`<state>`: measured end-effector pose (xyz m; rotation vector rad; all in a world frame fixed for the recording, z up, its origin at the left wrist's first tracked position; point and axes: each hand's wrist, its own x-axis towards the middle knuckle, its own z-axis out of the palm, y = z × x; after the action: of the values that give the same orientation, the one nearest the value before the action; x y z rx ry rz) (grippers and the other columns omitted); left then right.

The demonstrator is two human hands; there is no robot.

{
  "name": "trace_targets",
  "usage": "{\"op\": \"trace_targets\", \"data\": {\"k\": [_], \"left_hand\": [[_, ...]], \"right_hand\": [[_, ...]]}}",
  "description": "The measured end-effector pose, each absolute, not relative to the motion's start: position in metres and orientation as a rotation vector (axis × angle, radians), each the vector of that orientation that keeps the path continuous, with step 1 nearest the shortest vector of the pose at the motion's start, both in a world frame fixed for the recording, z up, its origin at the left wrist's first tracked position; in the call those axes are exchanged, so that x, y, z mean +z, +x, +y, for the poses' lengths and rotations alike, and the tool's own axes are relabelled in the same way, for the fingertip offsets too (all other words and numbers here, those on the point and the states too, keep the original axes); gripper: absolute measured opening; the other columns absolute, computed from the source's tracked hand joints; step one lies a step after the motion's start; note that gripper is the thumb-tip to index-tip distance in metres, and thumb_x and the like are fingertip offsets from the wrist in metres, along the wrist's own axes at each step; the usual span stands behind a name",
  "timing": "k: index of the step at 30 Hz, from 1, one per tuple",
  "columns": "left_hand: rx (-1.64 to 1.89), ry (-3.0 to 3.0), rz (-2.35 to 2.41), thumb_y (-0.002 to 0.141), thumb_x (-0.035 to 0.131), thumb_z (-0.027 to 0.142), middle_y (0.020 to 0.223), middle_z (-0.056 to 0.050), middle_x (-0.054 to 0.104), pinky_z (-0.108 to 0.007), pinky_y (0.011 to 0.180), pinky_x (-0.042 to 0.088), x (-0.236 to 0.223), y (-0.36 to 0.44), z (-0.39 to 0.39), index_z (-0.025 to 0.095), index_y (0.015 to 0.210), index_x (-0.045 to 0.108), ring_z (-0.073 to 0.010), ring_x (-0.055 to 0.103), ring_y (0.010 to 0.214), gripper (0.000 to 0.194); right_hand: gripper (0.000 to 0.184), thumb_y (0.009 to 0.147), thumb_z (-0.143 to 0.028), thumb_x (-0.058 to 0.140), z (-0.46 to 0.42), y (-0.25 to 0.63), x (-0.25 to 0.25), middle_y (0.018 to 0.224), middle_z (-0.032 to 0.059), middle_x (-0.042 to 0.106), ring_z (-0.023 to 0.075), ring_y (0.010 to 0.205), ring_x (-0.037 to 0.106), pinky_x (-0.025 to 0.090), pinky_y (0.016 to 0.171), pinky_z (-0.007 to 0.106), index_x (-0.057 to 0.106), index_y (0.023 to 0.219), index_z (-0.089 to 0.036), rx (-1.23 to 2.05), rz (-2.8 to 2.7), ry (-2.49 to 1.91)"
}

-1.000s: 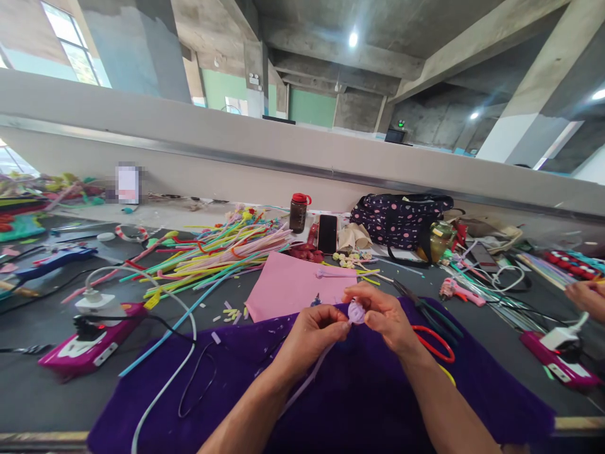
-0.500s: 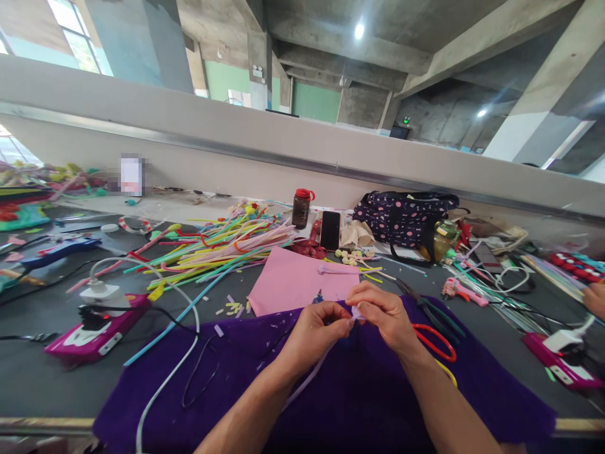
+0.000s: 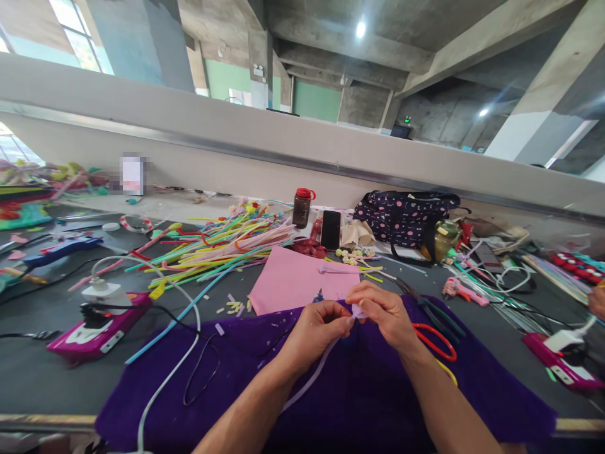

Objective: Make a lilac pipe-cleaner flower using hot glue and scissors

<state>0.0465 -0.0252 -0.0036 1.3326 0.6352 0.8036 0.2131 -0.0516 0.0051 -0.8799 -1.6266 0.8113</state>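
Observation:
A lilac pipe cleaner point(image 3: 316, 377) is pinched between both my hands above the purple cloth point(image 3: 373, 391). My left hand point(image 3: 317, 325) grips it between thumb and forefinger, and its loose tail hangs down below. My right hand point(image 3: 382, 310) has its fingers closed over a small bunched lilac part point(image 3: 357, 311) of the same piece. The fingertips partly hide that part. Behind the hands lies a pink sheet point(image 3: 293, 280) with a short lilac stem point(image 3: 338, 270) on it. Pliers point(image 3: 437, 318) and a red loop handle point(image 3: 435, 343) rest right of my right wrist.
Bundled coloured pipe cleaners point(image 3: 227, 252) cover the back left. Magenta power strips point(image 3: 97, 334) with cables stand on both sides. A bottle point(image 3: 301, 208), a phone point(image 3: 329, 230) and a patterned bag point(image 3: 404, 217) line the back. A pink glue gun point(image 3: 466, 291) lies right, near another person's hand point(image 3: 597, 301).
Both hands stay in nearly the same place, still pinching the lilac pipe cleaner. Its hanging tail has shifted slightly to the right. The view has moved a little.

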Motion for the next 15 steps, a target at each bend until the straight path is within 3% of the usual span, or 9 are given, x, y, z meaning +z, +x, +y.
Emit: {"op": "trace_targets", "data": {"k": [5,15], "left_hand": [[0.607,1.102,0.511,0.071,0.062,0.037,0.052,-0.002,0.058,-0.020,0.045,0.029,-0.0088,0.0430,-0.0190,0.013,0.067,0.059,-0.0078,0.045,0.043,0.024],[0.579,1.027,0.463,0.073,0.061,0.034,0.052,-0.001,0.059,-0.019,0.043,0.028,-0.0118,0.0442,-0.0190,0.012,0.071,0.061,-0.0072,0.047,0.043,0.022]], "right_hand": [[0.043,0.084,-0.048,0.045,-0.0507,0.2173,0.0040,0.097,0.0081,0.059,0.0125,0.059,0.051,0.034,0.043,0.022,0.057,0.114,-0.021,0.832,-1.593,-0.893],[0.025,0.082,-0.033,0.053,-0.0474,0.2196,0.0014,0.090,0.0039,0.057,0.0104,0.058,0.053,0.038,0.046,0.021,0.064,0.102,-0.023,0.898,-1.632,-0.925]]}}
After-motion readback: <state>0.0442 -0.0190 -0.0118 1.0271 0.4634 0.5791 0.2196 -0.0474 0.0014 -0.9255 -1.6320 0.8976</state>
